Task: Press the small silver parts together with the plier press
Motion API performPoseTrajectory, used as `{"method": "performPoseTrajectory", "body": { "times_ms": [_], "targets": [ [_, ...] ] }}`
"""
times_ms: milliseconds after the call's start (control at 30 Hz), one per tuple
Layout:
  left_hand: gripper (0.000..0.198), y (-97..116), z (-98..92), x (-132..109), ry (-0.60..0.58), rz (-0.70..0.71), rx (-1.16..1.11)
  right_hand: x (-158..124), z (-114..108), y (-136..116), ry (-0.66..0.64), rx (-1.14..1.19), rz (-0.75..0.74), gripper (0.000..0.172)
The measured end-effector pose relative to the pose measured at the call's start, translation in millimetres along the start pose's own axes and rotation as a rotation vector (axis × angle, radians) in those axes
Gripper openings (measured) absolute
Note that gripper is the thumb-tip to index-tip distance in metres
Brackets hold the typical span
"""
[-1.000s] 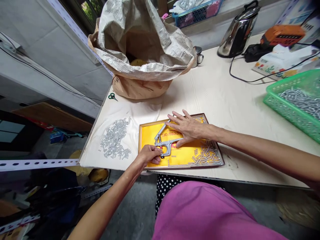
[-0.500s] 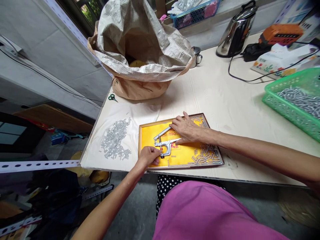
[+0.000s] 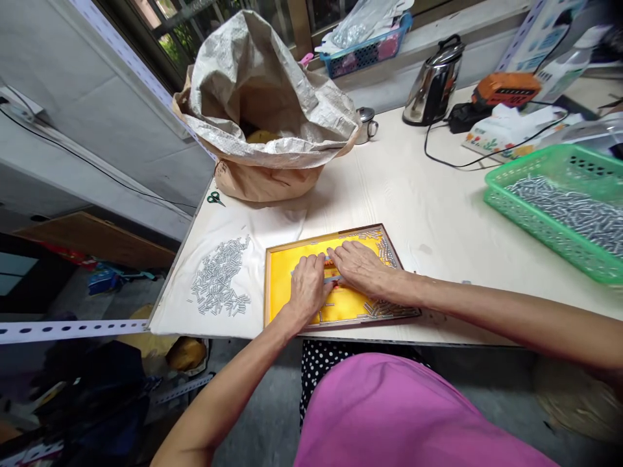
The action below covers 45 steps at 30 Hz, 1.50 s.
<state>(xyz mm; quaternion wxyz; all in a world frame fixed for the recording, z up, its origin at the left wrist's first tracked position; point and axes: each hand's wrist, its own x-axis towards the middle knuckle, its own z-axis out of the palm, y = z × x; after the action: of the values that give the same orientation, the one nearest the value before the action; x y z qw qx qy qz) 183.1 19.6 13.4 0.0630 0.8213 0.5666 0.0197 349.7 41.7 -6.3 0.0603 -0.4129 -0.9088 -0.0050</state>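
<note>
Grey snap-fastener pliers [image 3: 333, 279] lie low over the yellow lining of a shallow wooden-framed tray [image 3: 267, 292], mostly covered by my hands. My left hand [image 3: 307, 284] is closed over the jaw end, fingers curled on top. My right hand [image 3: 361, 267] is wrapped round the handles from the right. Any small part in the jaws is hidden. Small silver metal pins [image 3: 388, 310] lie along the tray's right side and lower right corner, with a few loose ones near my left hand.
Left of the tray, a pile of silver pins [image 3: 221, 279] rests on white cloth. Green scissors [image 3: 215, 198] lie behind it, near a large open woven sack [image 3: 272, 178]. At right stand a green basket of pins [image 3: 530, 220], a kettle [image 3: 433, 84] and a trailing cord [image 3: 450, 165].
My left hand has gone from pinching at the plier jaws to closing over the jaw end. My right hand has curled more round the handles, and the handles have come closer together.
</note>
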Motion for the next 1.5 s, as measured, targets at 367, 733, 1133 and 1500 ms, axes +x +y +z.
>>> {"method": "performPoseTrajectory", "body": {
  "times_ms": [367,733,1133,1500],
  "targets": [
    [0.026,-2.9,3.8,10.4,-0.091,0.016,-0.052,-22.0,25.0,11.5,0.073,0.051,-0.047,0.032],
    [0.022,-21.4,0.5,32.8,-0.075,-0.053,-0.336,-45.1,25.2,6.8,0.322,-0.013,-0.246,0.012],
    [0.029,-100.2,-22.4,-1.9,0.238,-0.454,-0.105,-79.1,18.3,20.9,0.422,-0.001,-0.105,0.025],
    [0.021,-200.6,-7.8,-29.6,0.022,-0.574,0.142,-83.9,24.7,16.4,0.449,0.095,-0.058,0.017]
  ]
}}
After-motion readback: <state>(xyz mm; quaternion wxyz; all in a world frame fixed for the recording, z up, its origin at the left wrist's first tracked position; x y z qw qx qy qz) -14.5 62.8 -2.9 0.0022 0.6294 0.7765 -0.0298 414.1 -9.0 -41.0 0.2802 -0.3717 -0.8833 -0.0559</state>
